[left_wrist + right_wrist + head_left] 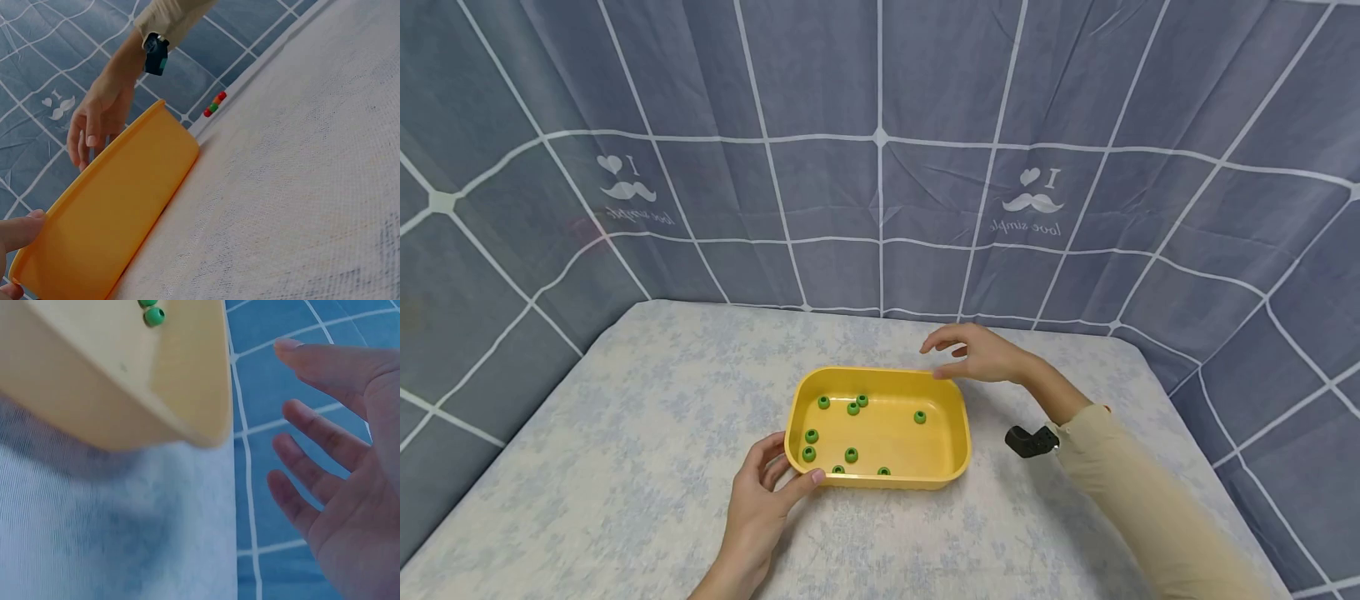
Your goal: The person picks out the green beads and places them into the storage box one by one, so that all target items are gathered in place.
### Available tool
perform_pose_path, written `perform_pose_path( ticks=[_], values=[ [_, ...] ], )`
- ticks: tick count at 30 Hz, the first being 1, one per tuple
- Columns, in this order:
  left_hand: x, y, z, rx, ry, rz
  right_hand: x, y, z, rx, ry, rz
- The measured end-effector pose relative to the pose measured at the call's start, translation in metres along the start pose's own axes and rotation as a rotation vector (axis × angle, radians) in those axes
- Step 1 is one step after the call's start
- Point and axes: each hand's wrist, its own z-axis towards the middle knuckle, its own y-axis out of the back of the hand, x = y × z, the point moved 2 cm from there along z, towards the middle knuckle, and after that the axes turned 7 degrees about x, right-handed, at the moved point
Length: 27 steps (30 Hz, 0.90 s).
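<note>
A yellow plastic tub (917, 450) stands on the table with several small green beads (852, 455) scattered over its floor, each with a dark hole. My left hand (758, 500) holds the tub's near left corner, thumb on the rim and fingers against the outer side. Over by the far right corner, my right hand (981, 354) is in the air with its fingers spread and loosely bent. In the right wrist view nothing lies in that right hand (356, 475), and a gap separates it from the tub wall (125, 394).
A patterned pale cloth (647, 433) covers the table. Beyond the tub in the left wrist view lies a short row of red, green and orange beads (214, 106). Blue-grey checked curtains (820, 183) surround the table. A black device (1032, 442) sits on the right wrist.
</note>
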Motion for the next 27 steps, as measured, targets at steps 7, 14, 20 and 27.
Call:
perform_pose_path(
  ticks=[7, 14, 20, 27],
  values=[
    [0.000, 0.000, 0.000, -0.003, 0.006, 0.006, -0.015, 0.011, -0.021, -0.035, -0.045, 0.010],
    [0.000, -0.001, 0.001, -0.001, 0.004, 0.000, -0.032, 0.029, -0.047, -0.078, -0.106, -0.004],
    [-0.001, -0.001, 0.000, 0.003, 0.004, -0.010, -0.047, 0.043, -0.074, -0.133, -0.163, 0.018],
    [0.000, -0.001, 0.000, -0.006, 0.008, -0.003, -0.071, 0.050, -0.105, -0.166, -0.239, 0.041]
  ],
)
